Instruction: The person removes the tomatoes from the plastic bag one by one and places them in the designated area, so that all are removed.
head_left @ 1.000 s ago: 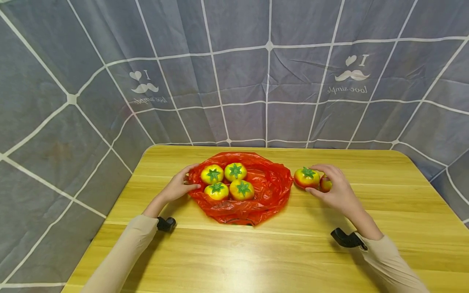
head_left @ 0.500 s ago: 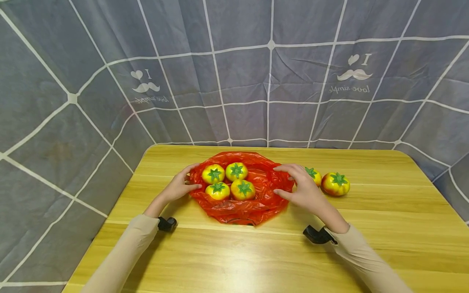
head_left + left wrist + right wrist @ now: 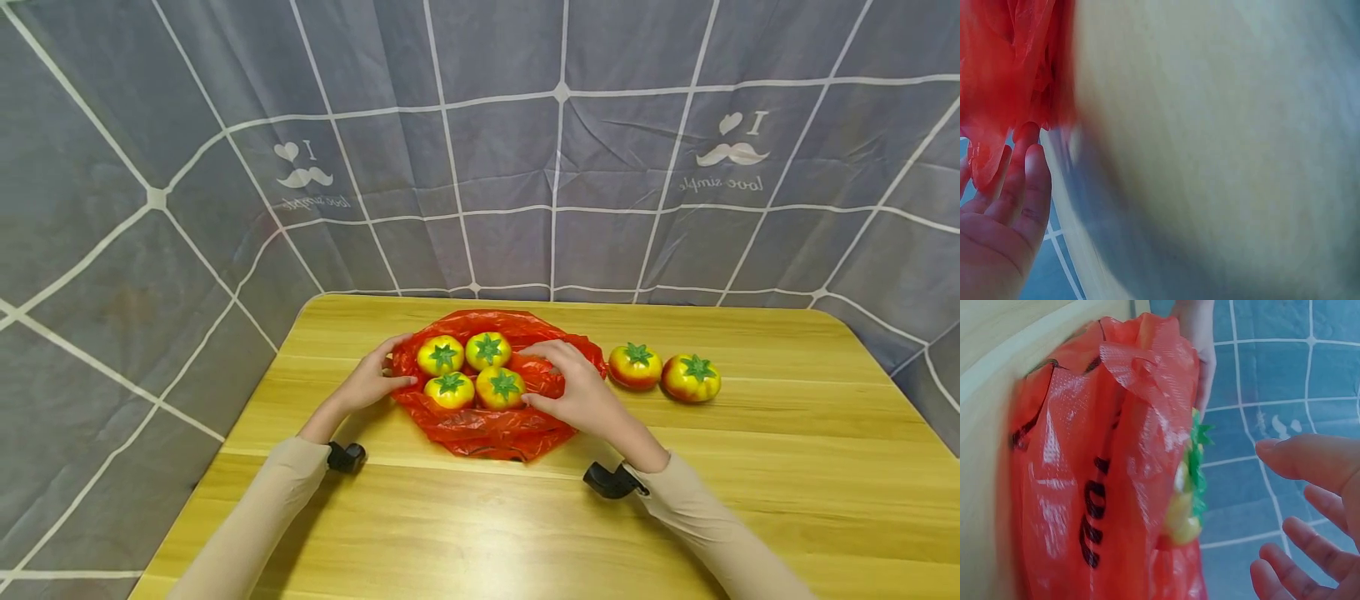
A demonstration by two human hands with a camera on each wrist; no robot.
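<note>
An open red plastic bag [image 3: 480, 425] with dark print lies on the table and holds several yellow-red tomatoes [image 3: 501, 387] with green star-shaped leaves. My left hand [image 3: 367, 379] touches the bag's left rim, thumb and fingers spread apart. In the left wrist view its fingers lie fairly straight behind a flap of red plastic [image 3: 991, 94]. Over the bag's right half, my right hand [image 3: 581, 392] holds nothing; its thumb reaches close to the front right tomato. The right wrist view shows its fingers [image 3: 1319, 550] spread, apart from the bag. Two more tomatoes [image 3: 636, 367] sit just right of the bag.
A wooden table [image 3: 450, 525] carries everything. Behind it and to the left hangs a grey curtain [image 3: 510, 167] with white lines, close to the table's far edge. Black wrist cameras [image 3: 611, 481] stick out from both sleeves.
My right hand has left the tomatoes right of the bag and moved left over the bag's opening. The two tomatoes there are now fully in sight. The left hand stays at the rim.
</note>
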